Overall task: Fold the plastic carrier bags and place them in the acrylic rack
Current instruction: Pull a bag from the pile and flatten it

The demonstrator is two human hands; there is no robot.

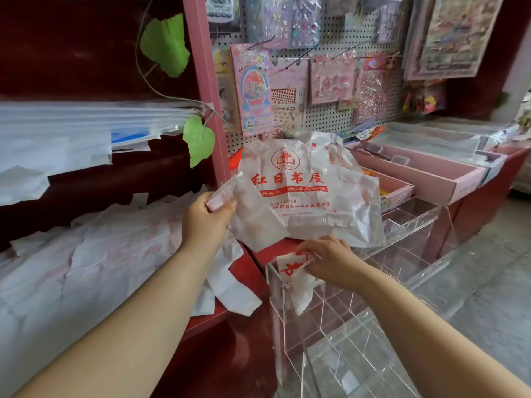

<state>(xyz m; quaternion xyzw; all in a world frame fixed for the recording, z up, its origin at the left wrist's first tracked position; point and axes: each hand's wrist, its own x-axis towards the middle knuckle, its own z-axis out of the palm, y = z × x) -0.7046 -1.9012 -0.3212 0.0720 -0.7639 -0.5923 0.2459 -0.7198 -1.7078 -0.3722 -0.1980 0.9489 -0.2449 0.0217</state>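
Observation:
My left hand point(207, 218) grips one corner of a white plastic carrier bag point(310, 196) with red print, which hangs spread out above the red counter edge. My right hand point(327, 261) pinches a folded white bag with red print point(296, 275) that sits partly inside the front left compartment of the clear acrylic rack point(359, 326). The rack stands below and to the right of the spread bag.
Several flat white bags point(86, 268) lie piled on the red shelf at left, with more stacked on the shelf above point(71, 133). A pegboard of sticker packs point(316, 76) rises behind. Pink trays point(425, 173) line the counter at right; grey floor point(494, 277) beyond.

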